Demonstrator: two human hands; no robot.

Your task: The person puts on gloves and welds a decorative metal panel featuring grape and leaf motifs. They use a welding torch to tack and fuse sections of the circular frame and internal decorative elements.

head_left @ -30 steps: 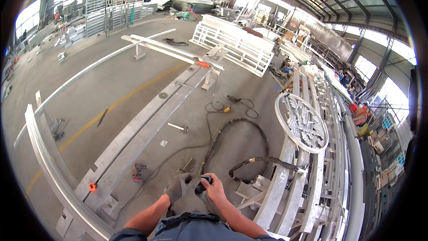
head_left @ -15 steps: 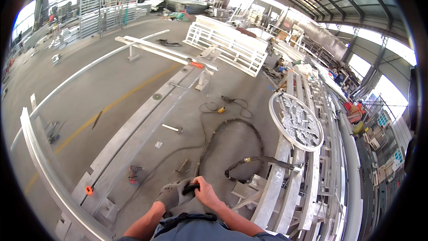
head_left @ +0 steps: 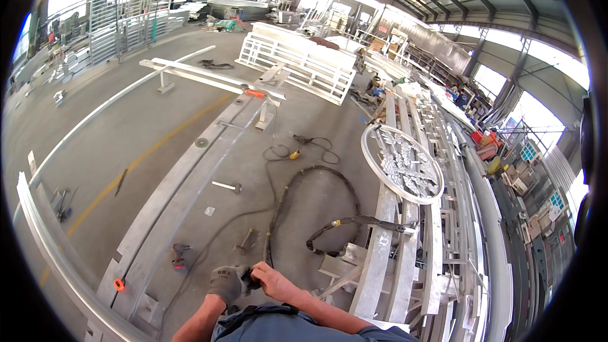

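Observation:
Close to my waist both hands meet over a small black item (head_left: 255,278), which they mostly cover; its kind is not clear. My left hand (head_left: 228,283) wears a grey work glove and has its fingers curled at the item's left side. My bare right hand (head_left: 275,282) pinches the item from the right, fingers closed. Just beyond them, a thick dark cable (head_left: 272,228) loops over the floor to the metal bars on the right. A hammer (head_left: 246,240) and a red-and-black cordless drill (head_left: 180,257) lie on the floor ahead and left of my hands.
Long metal beams (head_left: 171,180) run along the left, with an orange clamp (head_left: 119,285) at the near end. On the right, a round ornamental frame (head_left: 363,145) rests on stacked metal bars (head_left: 373,272). White railing panels (head_left: 297,66) stand farther back. Another hammer (head_left: 235,188) lies mid-floor.
The view has turned slightly right, so the surroundings sit farther left. My hands stay together at the waist; the black item is more covered by my right fingers than before.

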